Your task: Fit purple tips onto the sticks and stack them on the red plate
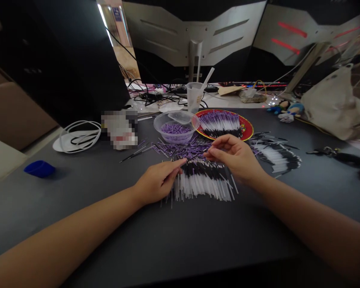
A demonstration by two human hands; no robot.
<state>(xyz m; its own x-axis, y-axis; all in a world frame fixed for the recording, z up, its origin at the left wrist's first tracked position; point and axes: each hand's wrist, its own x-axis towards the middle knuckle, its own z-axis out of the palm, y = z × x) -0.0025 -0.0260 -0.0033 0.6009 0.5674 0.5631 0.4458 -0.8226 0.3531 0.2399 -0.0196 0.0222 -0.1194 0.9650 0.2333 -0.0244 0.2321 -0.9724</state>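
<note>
A thin dark stick [196,155] spans the small gap between my two hands, above a row of black-and-clear sticks [202,185] with shiny tips. My left hand [159,181] pinches its near end, with the index finger stretched along it. The fingertips of my right hand [235,157] close on the other end; whether a purple cap is there is too small to tell. Loose purple caps [186,149] lie heaped just beyond the row. More of them fill a clear plastic bowl [160,129] behind. Sticks with purple ends [220,120] lie on a red plate [248,127].
Another bundle of black-and-white sticks [277,158] lies right of my right hand. A plastic cup with a straw [193,98] stands behind the bowl. Keys [330,152] sit at the right, a blue cup-shaped object [39,169] and coiled white cable [81,136] at the left. Monitors border the back.
</note>
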